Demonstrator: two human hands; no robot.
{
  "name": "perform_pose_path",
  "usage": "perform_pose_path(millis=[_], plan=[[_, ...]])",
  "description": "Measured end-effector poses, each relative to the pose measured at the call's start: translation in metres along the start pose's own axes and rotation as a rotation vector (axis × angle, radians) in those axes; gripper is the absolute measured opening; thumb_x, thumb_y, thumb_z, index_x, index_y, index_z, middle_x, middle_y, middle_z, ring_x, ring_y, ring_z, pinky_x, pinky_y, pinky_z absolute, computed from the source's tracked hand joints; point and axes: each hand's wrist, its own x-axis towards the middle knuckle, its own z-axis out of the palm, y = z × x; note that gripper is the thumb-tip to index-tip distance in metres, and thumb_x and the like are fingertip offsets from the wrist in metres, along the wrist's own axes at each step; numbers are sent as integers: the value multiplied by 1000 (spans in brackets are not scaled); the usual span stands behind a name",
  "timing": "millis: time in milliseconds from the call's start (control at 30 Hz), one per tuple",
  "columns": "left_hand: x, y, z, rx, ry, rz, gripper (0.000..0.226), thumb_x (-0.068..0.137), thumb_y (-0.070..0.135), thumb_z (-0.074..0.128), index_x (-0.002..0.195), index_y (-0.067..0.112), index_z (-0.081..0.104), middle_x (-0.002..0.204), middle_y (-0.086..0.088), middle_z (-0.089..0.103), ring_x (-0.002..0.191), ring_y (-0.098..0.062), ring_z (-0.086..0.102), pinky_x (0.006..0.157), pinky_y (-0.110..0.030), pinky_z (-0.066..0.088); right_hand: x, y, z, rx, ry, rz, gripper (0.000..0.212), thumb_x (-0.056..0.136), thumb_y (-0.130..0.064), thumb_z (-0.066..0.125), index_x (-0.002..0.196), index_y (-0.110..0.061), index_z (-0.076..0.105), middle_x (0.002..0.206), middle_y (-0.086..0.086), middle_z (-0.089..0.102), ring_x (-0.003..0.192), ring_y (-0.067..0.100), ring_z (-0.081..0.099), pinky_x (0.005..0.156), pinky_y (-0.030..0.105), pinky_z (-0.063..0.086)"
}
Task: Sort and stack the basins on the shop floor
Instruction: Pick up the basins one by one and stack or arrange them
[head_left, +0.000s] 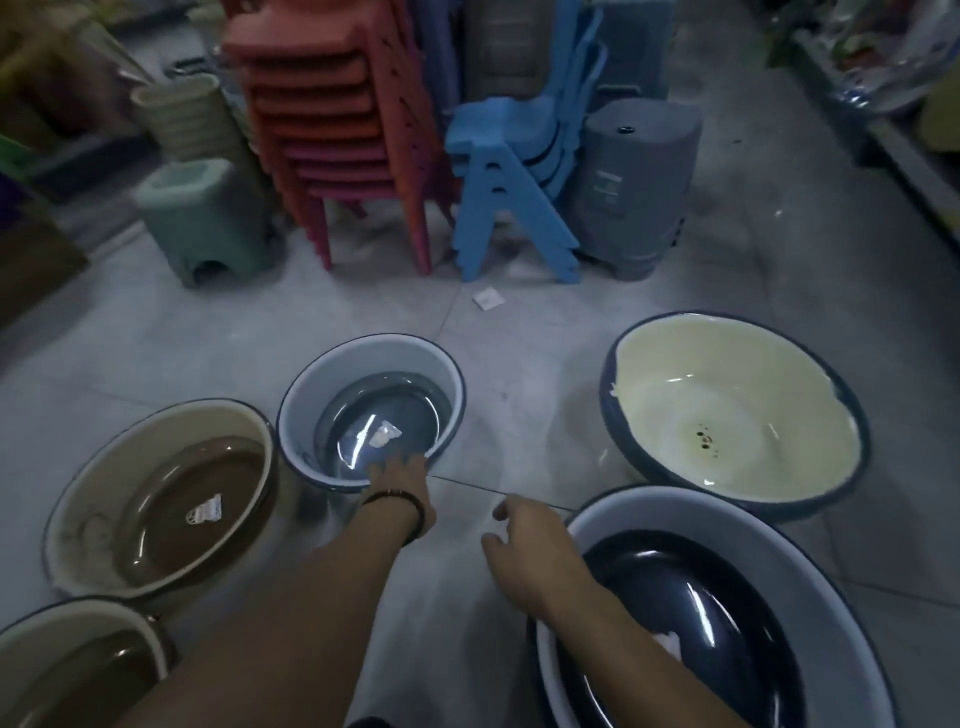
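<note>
Several basins lie on the tiled floor. A small grey-blue basin (371, 415) with a dark bottom sits at centre, and my left hand (402, 480) reaches to its near rim, fingers at the edge. A brown-bottomed beige basin (166, 499) lies to the left, with another (78, 670) at the lower left corner. A large cream basin with a dark outside (732, 415) leans at the right. A large grey basin with a dark blue bottom (701, 613) is at the lower right. My right hand (530, 551) hovers beside its left rim, fingers loosely curled, holding nothing.
Behind the basins stand a stack of red and pink stools (337, 130), blue child chairs (514, 176), grey stools (634, 187) and a green stool (208, 223). A paper scrap (488, 298) lies on the floor. Shelves line the right side.
</note>
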Motion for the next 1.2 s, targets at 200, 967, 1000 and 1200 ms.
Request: perform_pose_path(millis=[200, 967, 1000, 1200], plan=[[37, -16, 25, -8, -61, -121, 86, 83, 54, 60, 154, 21, 23, 161, -4, 27, 148, -34, 22, 117, -60, 19, 42, -15, 41, 129, -30, -3, 41, 98, -36, 57, 136, -21, 58, 128, 3, 61, 114, 18, 61, 85, 28, 47], [-31, -134, 22, -1048, 366, -684, 47, 90, 13, 61, 135, 7, 54, 125, -23, 63, 107, -41, 61, 93, -39, 48, 16, -28, 50, 298, 55, 78, 24, 93, -30, 64, 117, -26, 63, 95, -11, 71, 70, -7, 62, 54, 6, 41], [-39, -134, 9, -1014, 400, -659, 47, 89, 14, 61, 135, 7, 54, 125, -23, 63, 110, -41, 61, 92, -39, 48, 10, -30, 37, 297, 95, 57, 22, 94, -30, 65, 115, -27, 61, 86, -11, 68, 68, -6, 61, 53, 9, 41], [-87, -121, -73, -953, 483, -333, 18, 90, 16, 64, 103, 4, 64, 109, -21, 70, 93, -33, 64, 83, -35, 49, -18, -28, -65, 272, 282, 66, 30, 93, -33, 69, 109, -20, 48, 87, -8, 57, 74, 8, 54, 68, 32, 41]])
